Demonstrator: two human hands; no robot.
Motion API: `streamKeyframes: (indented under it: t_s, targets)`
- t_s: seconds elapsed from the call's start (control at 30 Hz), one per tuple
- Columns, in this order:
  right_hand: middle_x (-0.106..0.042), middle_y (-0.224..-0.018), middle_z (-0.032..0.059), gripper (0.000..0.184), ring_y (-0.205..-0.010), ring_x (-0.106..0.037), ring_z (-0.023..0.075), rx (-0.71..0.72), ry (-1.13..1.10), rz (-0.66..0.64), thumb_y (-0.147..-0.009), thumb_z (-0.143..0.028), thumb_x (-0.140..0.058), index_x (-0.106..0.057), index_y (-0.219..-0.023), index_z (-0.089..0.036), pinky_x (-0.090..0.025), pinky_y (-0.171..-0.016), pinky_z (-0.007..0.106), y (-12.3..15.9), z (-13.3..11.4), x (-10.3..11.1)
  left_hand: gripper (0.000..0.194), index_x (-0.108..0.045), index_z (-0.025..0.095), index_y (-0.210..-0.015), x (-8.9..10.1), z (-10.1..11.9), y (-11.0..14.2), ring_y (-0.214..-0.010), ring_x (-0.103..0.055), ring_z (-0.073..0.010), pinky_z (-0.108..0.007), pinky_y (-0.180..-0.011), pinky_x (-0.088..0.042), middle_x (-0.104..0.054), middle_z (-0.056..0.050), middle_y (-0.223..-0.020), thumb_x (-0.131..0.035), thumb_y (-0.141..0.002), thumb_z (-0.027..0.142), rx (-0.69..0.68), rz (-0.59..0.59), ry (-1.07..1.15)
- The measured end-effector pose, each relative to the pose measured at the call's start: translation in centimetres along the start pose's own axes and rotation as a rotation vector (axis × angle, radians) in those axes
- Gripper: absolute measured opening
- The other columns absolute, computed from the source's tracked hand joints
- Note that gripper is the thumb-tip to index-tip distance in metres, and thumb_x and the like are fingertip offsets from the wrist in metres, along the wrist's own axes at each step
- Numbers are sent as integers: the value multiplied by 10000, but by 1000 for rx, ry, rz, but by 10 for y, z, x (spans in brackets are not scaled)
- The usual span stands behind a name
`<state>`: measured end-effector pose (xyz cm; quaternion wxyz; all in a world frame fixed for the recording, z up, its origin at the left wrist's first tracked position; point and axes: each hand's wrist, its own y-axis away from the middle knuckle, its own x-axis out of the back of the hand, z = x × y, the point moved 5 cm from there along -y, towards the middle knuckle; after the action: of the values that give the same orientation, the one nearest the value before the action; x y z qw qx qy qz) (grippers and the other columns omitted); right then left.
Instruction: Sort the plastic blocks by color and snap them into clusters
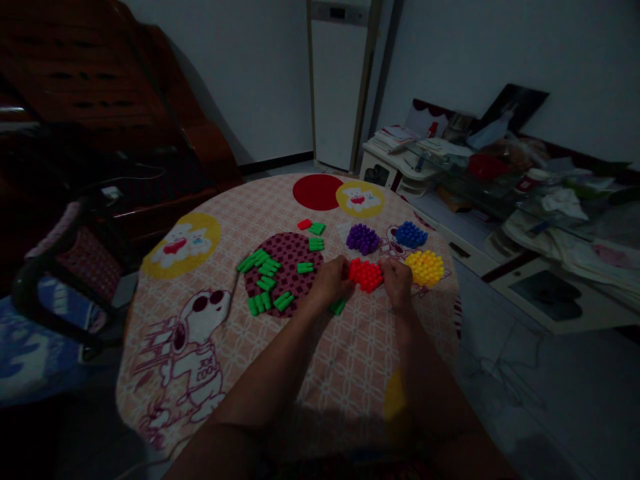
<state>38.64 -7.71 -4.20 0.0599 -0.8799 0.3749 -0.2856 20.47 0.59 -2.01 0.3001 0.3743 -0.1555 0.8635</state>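
Between my two hands is a cluster of red plastic peg blocks (367, 275), its rounded pegs showing on top. My left hand (331, 280) is closed at its left end, and my right hand (399, 281) is closed at its right end; the fingertips are partly hidden. Just right of my right hand sits a yellow block cluster (425, 268). A purple cluster (363, 239) and a blue one (411, 234) lie beyond. Loose green blocks (269, 267) are scattered left of my left hand, and another green block (337, 307) is partly covered by it.
The round table wears a patterned cloth (320, 387). A small red block (305, 224) touches a green block (317, 229) farther back. A chair (75, 267) stands at the left, a wooden bench (200, 133) behind it. A cluttered cabinet (450, 233) runs along the right.
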Motion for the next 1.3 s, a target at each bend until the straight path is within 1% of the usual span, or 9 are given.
streamKeyframes:
  t_s: [0.1,0.23,0.4,0.77,0.9,1.07,1.13,1.23,1.3]
  targets:
    - [-425,-535,-43,415,-572,-394,133,-11,-2,-1,-862,-514,-478,-481,-568,-221,-280,-583,291,0,3,-1,286,-586,167,-965,-4,-1,2,-788,-653,-168,-262,-686,-453,-714,-37,-884,-716,-729,72,11,-3,16]
    - [-442,-541,-40,415,-576,-423,136,-29,-6,-16,-866,-520,-475,-508,-584,-216,-290,-590,291,0,6,-2,258,-562,184,-888,-5,-2,3,-759,-632,-169,-275,-683,-442,-693,-25,-846,-719,-716,71,16,15,-7]
    - [-449,-546,-35,411,-579,-419,139,-22,-6,-8,-857,-523,-475,-506,-584,-218,-295,-591,292,-1,6,-2,280,-534,196,-828,-4,-7,2,-752,-640,-162,-257,-662,-440,-670,5,-794,-759,-690,105,19,-11,100]
    - [-405,-537,-44,423,-575,-400,135,2,8,-12,-873,-523,-461,-456,-572,-226,-281,-588,293,-1,4,-2,338,-511,207,-913,-9,-11,-1,-729,-633,-140,-243,-648,-426,-659,27,-822,-732,-681,99,-18,8,171]
    - [-412,-537,-41,429,-579,-407,138,2,9,-10,-868,-533,-464,-460,-568,-226,-280,-591,294,-1,5,-2,323,-508,208,-894,-10,-11,-1,-712,-613,-137,-244,-645,-417,-627,43,-769,-716,-678,90,-33,20,175]
    - [-451,-553,-35,420,-591,-426,141,-5,18,-12,-875,-524,-471,-506,-589,-219,-292,-600,290,-1,7,-2,322,-506,203,-901,-12,-11,-3,-721,-615,-132,-240,-663,-443,-625,41,-788,-683,-672,63,-72,27,251]
    - [-454,-554,-34,416,-592,-431,142,-3,10,-10,-873,-521,-471,-505,-589,-219,-296,-601,290,-2,8,-2,344,-508,200,-914,-13,-12,-3,-732,-626,-133,-239,-673,-459,-636,35,-811,-675,-656,45,-67,5,265]
    - [-437,-541,-37,405,-585,-417,142,-2,8,-3,-864,-511,-483,-488,-579,-223,-301,-597,289,-2,7,-2,353,-536,194,-974,-3,-20,-7,-787,-648,-152,-259,-714,-499,-666,-2,-902,-648,-673,47,-31,27,221]
    - [-447,-546,-33,395,-589,-423,145,3,5,-4,-863,-503,-484,-504,-586,-223,-312,-599,289,-2,6,-2,375,-569,181,-1062,14,-28,-17,-911,-662,-191,-312,-824,-525,-685,-60,-1025,-607,-714,46,-10,131,109]
